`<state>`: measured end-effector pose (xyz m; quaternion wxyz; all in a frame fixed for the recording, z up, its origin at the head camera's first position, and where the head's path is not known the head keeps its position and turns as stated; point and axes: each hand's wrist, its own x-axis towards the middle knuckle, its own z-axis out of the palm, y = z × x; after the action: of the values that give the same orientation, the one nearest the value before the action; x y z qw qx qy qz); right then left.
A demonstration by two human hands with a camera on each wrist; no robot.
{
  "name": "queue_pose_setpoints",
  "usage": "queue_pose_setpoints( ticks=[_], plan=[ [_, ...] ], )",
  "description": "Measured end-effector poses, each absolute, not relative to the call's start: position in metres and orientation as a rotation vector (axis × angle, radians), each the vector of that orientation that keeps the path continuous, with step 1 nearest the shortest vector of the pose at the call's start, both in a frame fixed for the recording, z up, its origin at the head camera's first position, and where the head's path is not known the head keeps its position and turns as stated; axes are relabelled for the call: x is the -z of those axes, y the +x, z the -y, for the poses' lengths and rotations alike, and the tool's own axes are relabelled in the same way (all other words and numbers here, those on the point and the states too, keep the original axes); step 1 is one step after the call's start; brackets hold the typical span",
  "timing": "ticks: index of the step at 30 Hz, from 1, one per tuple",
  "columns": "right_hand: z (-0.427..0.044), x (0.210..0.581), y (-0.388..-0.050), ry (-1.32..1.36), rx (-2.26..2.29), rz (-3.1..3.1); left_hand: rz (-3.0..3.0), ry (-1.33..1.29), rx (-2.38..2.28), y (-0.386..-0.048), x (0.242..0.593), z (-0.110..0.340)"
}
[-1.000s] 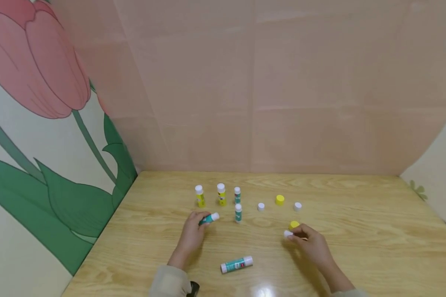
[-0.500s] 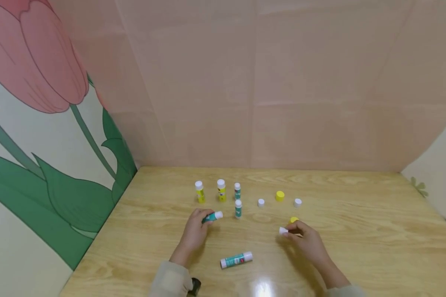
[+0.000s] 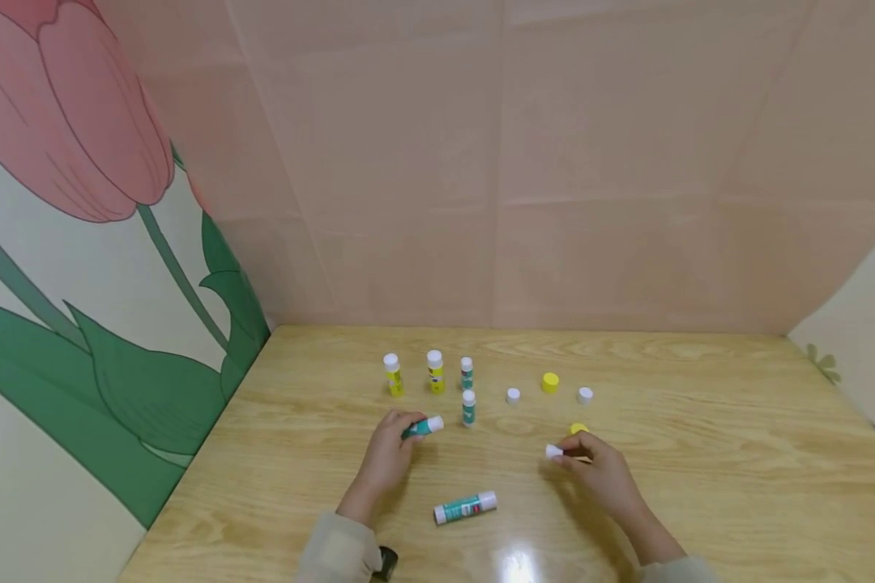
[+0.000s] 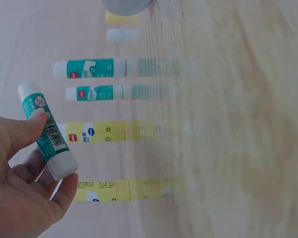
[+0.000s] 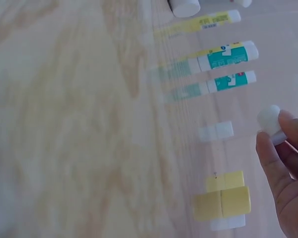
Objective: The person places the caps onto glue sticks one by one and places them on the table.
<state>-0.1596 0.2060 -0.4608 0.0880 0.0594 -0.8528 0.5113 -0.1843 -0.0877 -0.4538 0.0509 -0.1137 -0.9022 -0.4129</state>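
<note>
My left hand [image 3: 385,460] grips a teal glue stick [image 4: 48,128] with white ends, held tilted just above the table. Between the thumb and fingers of my right hand [image 3: 607,476] is a small white cap [image 5: 269,119], raised off the tabletop. Another teal glue stick [image 3: 465,508] lies on its side between the hands, near the front. Further back stand two yellow glue sticks [image 3: 394,376] and two smaller teal glue sticks [image 3: 469,410], all upright with white tops. Behind the right fingers, a yellow cap [image 3: 579,429] is partly hidden.
A second yellow cap [image 3: 550,383] sits at the back right, between two white caps [image 3: 514,395]. The wood-grain table [image 3: 736,453] meets a pinkish cloth backdrop [image 3: 554,162] at its far edge. A tulip-patterned panel [image 3: 80,267] borders the left side.
My left hand has shifted slightly right with the glue stick, and my right hand slightly left with the white cap. The head view has tilted a little; the standing glue sticks stay put.
</note>
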Motion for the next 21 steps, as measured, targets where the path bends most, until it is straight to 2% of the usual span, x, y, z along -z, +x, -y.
queue_pose_setpoints(
  ticks=[21],
  plan=[
    [-0.2037, 0.4604, -0.1572, 0.217, -1.479, 2.522, 2.776, -0.379, 1.263, -0.1774, 0.4495, 0.0837]
  ],
)
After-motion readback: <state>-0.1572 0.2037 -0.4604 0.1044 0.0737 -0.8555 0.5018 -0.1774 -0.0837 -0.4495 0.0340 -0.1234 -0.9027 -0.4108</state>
